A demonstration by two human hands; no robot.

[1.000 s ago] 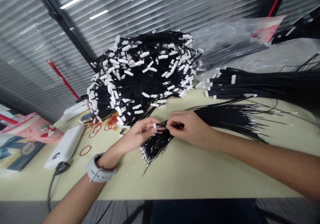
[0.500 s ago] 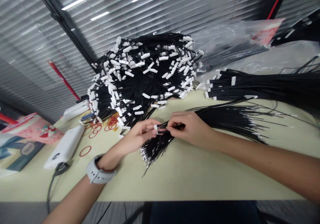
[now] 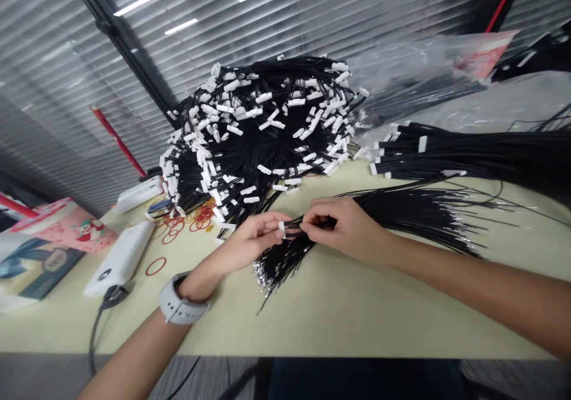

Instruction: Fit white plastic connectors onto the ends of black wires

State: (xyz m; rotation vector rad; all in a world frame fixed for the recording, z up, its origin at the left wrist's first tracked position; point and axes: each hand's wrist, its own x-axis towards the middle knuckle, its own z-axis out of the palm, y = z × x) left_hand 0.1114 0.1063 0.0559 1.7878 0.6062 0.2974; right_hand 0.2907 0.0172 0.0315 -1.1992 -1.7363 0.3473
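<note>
My left hand (image 3: 256,238) pinches a small white connector (image 3: 282,226) between thumb and fingers. Thin black wires run from that connector to my right hand (image 3: 336,224), whose thumb and fingertips are closed on them. Beneath both hands lies a bundle of loose black wires (image 3: 401,213) with shiny metal tips at both ends. Its left tips (image 3: 265,275) fan out below my left hand, and the others spread to the right past my right wrist. Just behind the hands rises a big heap of black cables (image 3: 259,144) with many white connectors.
Rubber bands (image 3: 203,216) and a white power bank (image 3: 120,260) with a plugged-in cable lie to the left. A pink cup (image 3: 74,224) stands beside a box (image 3: 44,269) there. More connector cables (image 3: 473,150) and clear plastic bags (image 3: 410,61) lie at the back right.
The whole view has shifted slightly to the right. Both hands keep nearly the same pose, with the connector and wires still between them.
</note>
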